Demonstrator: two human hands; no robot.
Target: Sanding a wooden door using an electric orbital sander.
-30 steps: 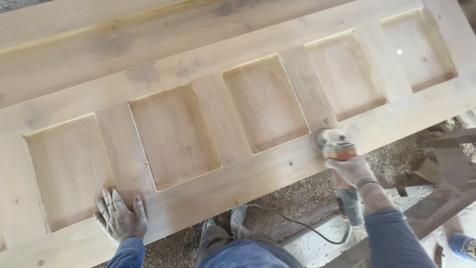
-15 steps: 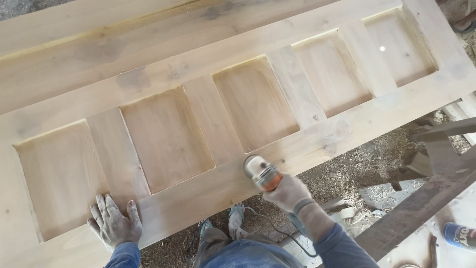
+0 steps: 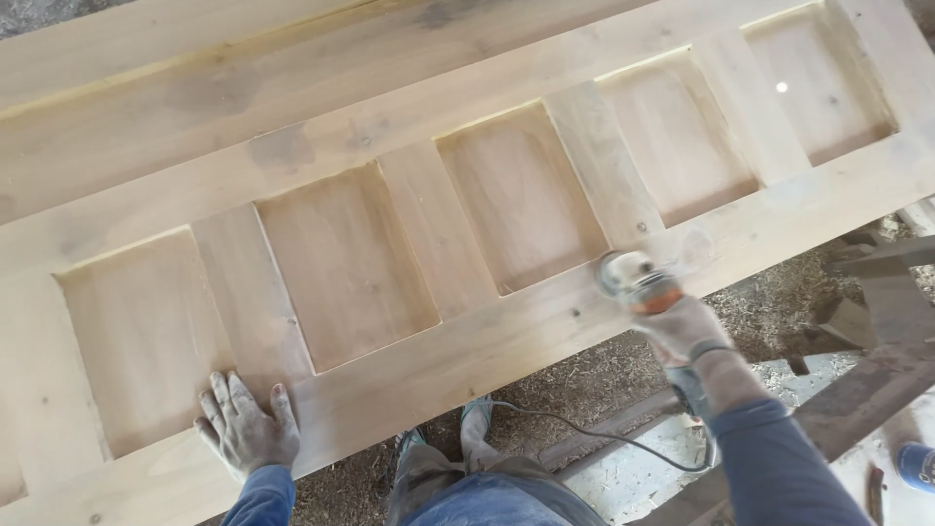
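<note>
The right hand [image 3: 687, 326] grips the sander [image 3: 633, 278] on the long wooden door [image 3: 429, 360], while the left hand [image 3: 243, 429] lies flat, fingers spread, far down the door's near edge.

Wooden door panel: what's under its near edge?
Under the wooden door panel: sawdust-strewn floor, the person's shoes and the sander's cord. Whatever supports the panel is covered by it. Further under can't be seen.
</note>
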